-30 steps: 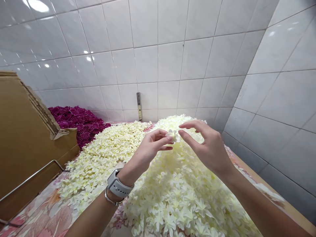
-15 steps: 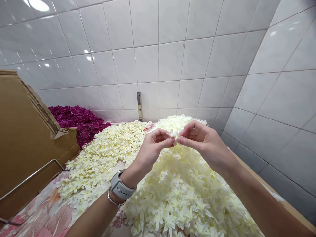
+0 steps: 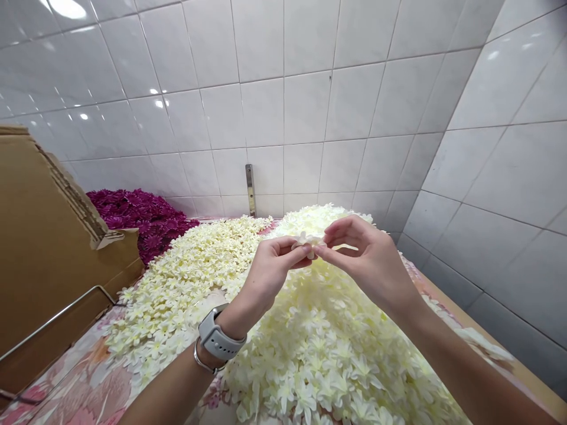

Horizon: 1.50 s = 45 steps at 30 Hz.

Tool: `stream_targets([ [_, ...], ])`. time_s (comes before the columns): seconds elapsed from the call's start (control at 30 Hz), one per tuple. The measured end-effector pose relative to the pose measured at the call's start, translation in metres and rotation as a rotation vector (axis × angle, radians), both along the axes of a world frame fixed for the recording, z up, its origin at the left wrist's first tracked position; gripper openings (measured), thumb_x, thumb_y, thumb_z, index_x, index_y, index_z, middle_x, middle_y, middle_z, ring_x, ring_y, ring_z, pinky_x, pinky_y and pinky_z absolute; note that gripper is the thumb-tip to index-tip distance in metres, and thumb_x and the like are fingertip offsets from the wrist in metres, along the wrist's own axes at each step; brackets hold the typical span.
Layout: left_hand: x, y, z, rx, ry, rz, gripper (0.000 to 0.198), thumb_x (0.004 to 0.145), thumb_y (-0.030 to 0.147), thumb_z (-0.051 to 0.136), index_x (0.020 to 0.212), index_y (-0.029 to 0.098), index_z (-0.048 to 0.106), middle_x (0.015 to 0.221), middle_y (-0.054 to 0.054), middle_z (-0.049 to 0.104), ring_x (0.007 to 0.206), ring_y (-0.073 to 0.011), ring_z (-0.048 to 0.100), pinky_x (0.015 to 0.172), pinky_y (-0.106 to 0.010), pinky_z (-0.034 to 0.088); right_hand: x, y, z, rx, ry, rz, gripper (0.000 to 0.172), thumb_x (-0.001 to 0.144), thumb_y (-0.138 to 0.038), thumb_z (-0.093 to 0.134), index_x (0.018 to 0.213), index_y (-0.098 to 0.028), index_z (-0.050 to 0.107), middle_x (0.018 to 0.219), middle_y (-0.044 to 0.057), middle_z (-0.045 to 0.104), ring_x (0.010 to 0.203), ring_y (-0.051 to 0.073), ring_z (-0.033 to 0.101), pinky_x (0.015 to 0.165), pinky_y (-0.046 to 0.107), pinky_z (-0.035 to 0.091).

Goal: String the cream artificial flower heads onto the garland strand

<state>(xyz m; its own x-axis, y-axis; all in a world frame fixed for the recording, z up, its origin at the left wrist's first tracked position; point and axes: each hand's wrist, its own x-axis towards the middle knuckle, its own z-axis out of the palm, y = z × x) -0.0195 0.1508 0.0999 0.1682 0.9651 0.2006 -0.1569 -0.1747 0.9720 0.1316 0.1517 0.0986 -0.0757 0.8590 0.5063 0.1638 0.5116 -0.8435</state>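
Observation:
My left hand (image 3: 271,273) and my right hand (image 3: 370,262) meet in mid-air over a tall heap of cream artificial flowers (image 3: 336,348). Both pinch one small cream flower (image 3: 305,240) between thumb and fingertips. The left hand's fingers curl in from the left, and its wrist carries a grey watch (image 3: 218,340) and a thin bangle. The right hand's thumb and forefinger press the flower from the right, with its other fingers bent above. A flatter spread of the same cream flowers (image 3: 186,277) lies to the left of the heap.
A pile of dark purple flowers (image 3: 142,218) lies at the back left against the white tiled wall. A brown cardboard box (image 3: 48,248) with a metal rod stands at the left. A floral tablecloth (image 3: 80,383) covers the table. A tiled wall closes the right side.
My right hand, open a second ago, closed its thumb and forefinger on the flower held by my left hand. Both hands stay together, shifted slightly.

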Motion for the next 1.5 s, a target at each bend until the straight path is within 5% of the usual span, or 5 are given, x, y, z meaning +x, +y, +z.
stream_targets([
  [0.23,0.0005,-0.0007,-0.0005,-0.027,-0.018,-0.023,0.015,0.069,0.026,0.069,0.068,0.011,0.068,0.067,-0.004,0.065,0.070,-0.0149,0.063,0.082,-0.035,0.049,0.0051,0.0019,0.0050,-0.123,0.062,0.127,0.027,0.067,-0.034,0.072,0.079,-0.017,0.056,0.074,0.004,0.062,0.067,0.016,0.061,0.061,0.028,0.053],
  [0.63,0.0048,0.0007,-0.0048,-0.059,-0.092,-0.054,0.019,0.067,0.024,0.072,0.082,0.012,0.068,0.080,-0.005,0.067,0.077,-0.0145,0.062,0.081,-0.031,0.048,0.0009,-0.0005,0.0008,0.025,-0.069,-0.056,0.016,0.073,-0.028,0.063,0.082,-0.018,0.055,0.076,0.004,0.062,0.073,0.017,0.062,0.065,0.028,0.054],
  [0.97,0.0027,0.0028,-0.0065,-0.109,-0.107,-0.031,0.015,0.062,0.024,0.075,0.069,0.013,0.068,0.072,-0.002,0.065,0.071,-0.0122,0.061,0.083,-0.031,0.047,0.0001,0.0007,-0.0005,0.018,-0.120,-0.084,0.016,0.073,-0.025,0.062,0.086,-0.019,0.056,0.077,0.003,0.061,0.074,0.017,0.060,0.066,0.029,0.053],
  [1.27,0.0000,0.0010,-0.0030,-0.125,-0.061,-0.048,0.023,0.058,0.027,0.078,0.071,0.013,0.066,0.070,-0.002,0.065,0.070,-0.0138,0.061,0.077,-0.031,0.046,0.0052,0.0075,-0.0004,-0.239,-0.028,0.141,0.039,0.063,-0.035,0.076,0.090,-0.018,0.055,0.074,0.002,0.061,0.066,0.015,0.059,0.061,0.028,0.048],
  [1.5,0.0006,0.0010,-0.0049,-0.112,-0.099,-0.158,0.012,0.068,0.024,0.072,0.068,0.012,0.068,0.072,-0.002,0.064,0.073,-0.0105,0.059,0.076,-0.025,0.045,0.0074,0.0085,0.0030,-0.271,0.065,0.181,0.027,0.065,-0.030,0.073,0.083,-0.017,0.058,0.070,-0.001,0.056,0.060,0.010,0.053,0.062,0.026,0.045],
])
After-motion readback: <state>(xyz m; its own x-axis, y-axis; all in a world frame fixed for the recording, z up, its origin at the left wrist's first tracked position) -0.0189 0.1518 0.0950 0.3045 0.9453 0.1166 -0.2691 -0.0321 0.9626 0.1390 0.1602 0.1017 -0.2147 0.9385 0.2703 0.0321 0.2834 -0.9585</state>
